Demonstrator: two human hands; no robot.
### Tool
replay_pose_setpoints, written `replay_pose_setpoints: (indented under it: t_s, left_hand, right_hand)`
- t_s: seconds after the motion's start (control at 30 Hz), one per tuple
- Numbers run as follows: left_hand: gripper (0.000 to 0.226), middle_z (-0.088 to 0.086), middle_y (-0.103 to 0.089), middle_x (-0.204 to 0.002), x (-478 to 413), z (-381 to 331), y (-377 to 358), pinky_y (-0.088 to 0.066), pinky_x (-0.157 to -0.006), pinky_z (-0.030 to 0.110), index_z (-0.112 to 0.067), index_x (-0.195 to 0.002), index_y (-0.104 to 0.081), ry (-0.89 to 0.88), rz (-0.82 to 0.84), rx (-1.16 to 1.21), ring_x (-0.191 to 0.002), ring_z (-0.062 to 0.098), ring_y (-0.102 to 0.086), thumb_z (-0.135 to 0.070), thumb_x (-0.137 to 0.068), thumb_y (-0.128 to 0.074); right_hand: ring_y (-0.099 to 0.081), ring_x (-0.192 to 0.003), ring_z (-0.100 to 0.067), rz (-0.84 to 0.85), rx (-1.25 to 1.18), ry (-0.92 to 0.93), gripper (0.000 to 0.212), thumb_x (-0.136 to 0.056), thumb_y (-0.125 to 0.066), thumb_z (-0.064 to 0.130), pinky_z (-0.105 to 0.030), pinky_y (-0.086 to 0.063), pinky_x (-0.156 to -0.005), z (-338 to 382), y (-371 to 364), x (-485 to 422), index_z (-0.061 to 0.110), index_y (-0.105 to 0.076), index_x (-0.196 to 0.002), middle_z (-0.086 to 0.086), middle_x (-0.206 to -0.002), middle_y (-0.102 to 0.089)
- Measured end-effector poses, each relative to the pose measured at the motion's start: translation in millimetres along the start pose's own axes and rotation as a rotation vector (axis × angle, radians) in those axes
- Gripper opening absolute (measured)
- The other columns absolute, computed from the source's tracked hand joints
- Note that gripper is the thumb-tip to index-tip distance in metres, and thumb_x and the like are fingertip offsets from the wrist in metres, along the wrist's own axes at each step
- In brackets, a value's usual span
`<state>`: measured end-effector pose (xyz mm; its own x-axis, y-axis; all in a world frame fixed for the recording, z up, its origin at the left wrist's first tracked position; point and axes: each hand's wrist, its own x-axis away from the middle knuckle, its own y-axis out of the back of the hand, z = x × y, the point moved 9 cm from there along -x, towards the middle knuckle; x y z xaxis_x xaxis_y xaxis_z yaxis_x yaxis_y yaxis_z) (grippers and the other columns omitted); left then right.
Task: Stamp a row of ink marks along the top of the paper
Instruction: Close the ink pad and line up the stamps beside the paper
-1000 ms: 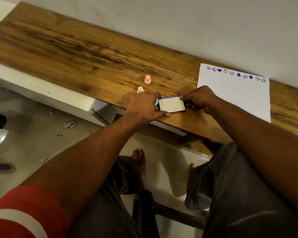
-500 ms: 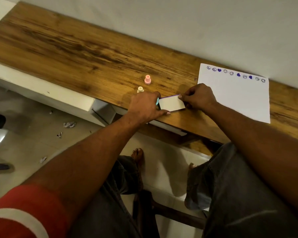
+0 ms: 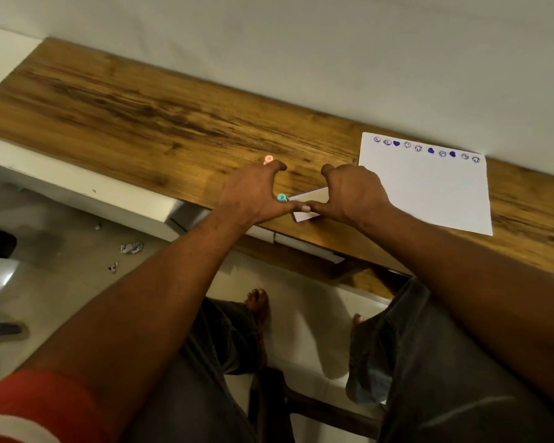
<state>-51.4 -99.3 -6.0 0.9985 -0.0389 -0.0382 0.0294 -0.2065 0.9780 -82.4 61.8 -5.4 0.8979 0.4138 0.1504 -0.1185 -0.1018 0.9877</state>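
A white sheet of paper lies on the wooden desk at the right, with a row of purple ink marks along its top edge. A small white ink pad box sits near the desk's front edge. My left hand and my right hand hover over it from either side, fingers spread and forefingers raised. Both thumbs rest on the box's near edge. A teal stamp stands beside the box under my left hand. A pink stamp stands just beyond my left forefinger.
The desk runs along a plain wall. A white cabinet sits below the desk at left. Paper scraps lie on the tiled floor, and my knees and feet show beneath the desk's edge.
Both hands have spread their fingers and let go of the box's ends; only the thumbs rest on it. My left hand now covers the cream stamp. The teal stamp shows more.
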Motion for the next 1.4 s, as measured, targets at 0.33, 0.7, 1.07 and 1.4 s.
replay_pose_setpoints:
  t_s: [0.33, 0.7, 1.07, 1.4]
  left_hand:
    - [0.075, -0.009, -0.059, -0.060, -2, 42, 57, -0.048, -0.066, 0.031, -0.027, -0.126, -0.070, 0.246, -0.354, 0.259, -0.068, 0.011, -0.062, -0.086, -0.091, -0.040]
    - [0.063, -0.017, -0.049, -0.052, -45, 44, 37, -0.033, -0.060, 0.027, -0.023, -0.127, -0.070, 0.219, -0.363, 0.347, -0.063, 0.005, -0.055, -0.073, -0.100, -0.042]
    - [0.086, -0.009, -0.067, -0.060, -78, 39, 5, -0.058, -0.074, 0.039, -0.027, -0.128, -0.067, 0.211, -0.344, 0.400, -0.071, 0.011, -0.071, -0.090, -0.091, -0.020]
    - [0.078, -0.012, -0.053, -0.058, -90, 26, 9, -0.032, -0.060, 0.028, -0.022, -0.126, -0.069, 0.270, -0.386, 0.442, -0.058, 0.005, -0.054, -0.079, -0.095, -0.026]
  right_hand:
    - [-0.061, -0.112, -0.030, 0.133, -0.024, -0.061, 0.099, -0.072, -0.062, 0.085, -0.038, -0.056, -0.080, 19, -15, 5, 0.022, -0.042, -0.146, -0.009, -0.130, -0.057]
    - [-0.052, -0.130, -0.030, 0.075, -0.042, -0.135, 0.111, -0.060, -0.069, 0.087, -0.049, -0.043, -0.108, -42, -14, -15, 0.026, -0.039, -0.148, -0.005, -0.144, -0.054]
    - [-0.043, -0.140, -0.026, 0.108, -0.270, 0.015, 0.083, -0.079, -0.079, 0.055, -0.051, -0.035, -0.111, -48, -33, -63, 0.035, -0.041, -0.150, -0.001, -0.149, -0.052]
    - [-0.044, -0.141, -0.016, 0.123, -0.165, 0.240, 0.090, -0.074, -0.064, 0.083, -0.049, -0.035, -0.110, -69, -26, -90, 0.035, -0.048, -0.149, 0.014, -0.159, -0.041]
